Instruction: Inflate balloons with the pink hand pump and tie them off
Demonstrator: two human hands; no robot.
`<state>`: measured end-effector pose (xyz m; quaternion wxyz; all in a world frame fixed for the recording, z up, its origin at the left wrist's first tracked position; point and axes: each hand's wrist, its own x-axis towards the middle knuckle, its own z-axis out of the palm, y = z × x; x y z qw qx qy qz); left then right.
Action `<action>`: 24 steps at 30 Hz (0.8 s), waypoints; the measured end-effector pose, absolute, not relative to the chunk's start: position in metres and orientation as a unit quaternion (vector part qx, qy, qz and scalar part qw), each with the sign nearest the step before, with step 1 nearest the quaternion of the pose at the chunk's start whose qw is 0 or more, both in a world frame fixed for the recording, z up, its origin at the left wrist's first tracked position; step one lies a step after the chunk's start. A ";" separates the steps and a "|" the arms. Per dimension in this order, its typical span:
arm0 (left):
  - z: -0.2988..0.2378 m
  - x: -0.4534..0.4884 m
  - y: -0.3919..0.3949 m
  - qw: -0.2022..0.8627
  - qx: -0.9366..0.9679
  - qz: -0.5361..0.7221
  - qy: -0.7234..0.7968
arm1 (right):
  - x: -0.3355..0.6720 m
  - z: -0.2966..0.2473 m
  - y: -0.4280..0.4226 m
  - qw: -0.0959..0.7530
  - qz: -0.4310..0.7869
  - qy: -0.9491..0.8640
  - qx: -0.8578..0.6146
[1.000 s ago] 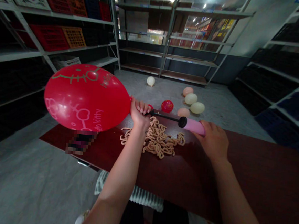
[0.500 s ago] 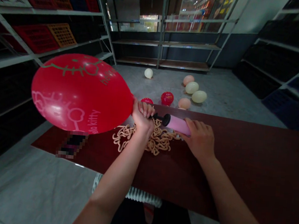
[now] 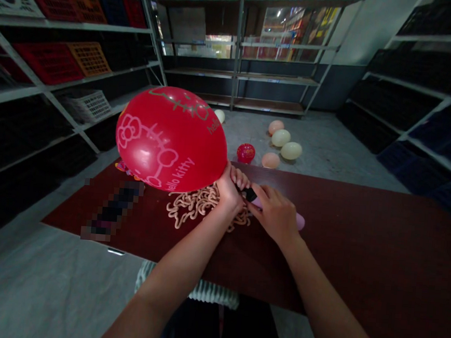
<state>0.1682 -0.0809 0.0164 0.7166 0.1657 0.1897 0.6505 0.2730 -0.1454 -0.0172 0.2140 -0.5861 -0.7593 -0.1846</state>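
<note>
One red balloon (image 3: 173,139) is clasped at its narrow end by my left grip (image 3: 232,188), presumably against leaks. Beside it, my right grip (image 3: 278,213) encloses the pink pump (image 3: 300,222), probably for steadiness.

Left hand (image 3: 232,188): grip wrapped around the neck of the red Hello Kitty balloon (image 3: 173,139).
Right hand (image 3: 279,212): grip wrapped around the pink hand pump (image 3: 300,222), just beside the left hand; pump nozzle hidden.
Tabletop (image 3: 360,242): dark red-brown; carries tan curled strands (image 3: 193,205), partly beneath the balloon, and a pixelated item (image 3: 115,210) at left.
Floor (image 3: 317,140): small red balloon (image 3: 246,153), peach balloons (image 3: 271,160), pale yellow balloons (image 3: 291,151).
Rear: metal shelving (image 3: 275,79).
Left shelves: orange crate (image 3: 88,58) beside red crate (image 3: 48,63).
</note>
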 end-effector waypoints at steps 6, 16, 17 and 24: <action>0.017 0.143 -0.055 0.687 0.133 0.686 0.201 | 0.288 -0.019 -0.147 0.175 -0.205 -0.748 -0.607; 0.005 0.097 -0.024 0.658 0.100 0.711 0.225 | 0.318 -0.018 -0.143 0.144 -0.169 -0.779 -0.586; 0.005 0.098 -0.024 0.661 0.109 0.704 0.235 | 0.314 -0.017 -0.144 0.124 -0.148 -0.806 -0.560; -0.002 0.112 -0.022 0.626 0.284 0.637 0.350 | 0.283 -0.007 -0.155 0.103 -0.016 -0.877 -0.470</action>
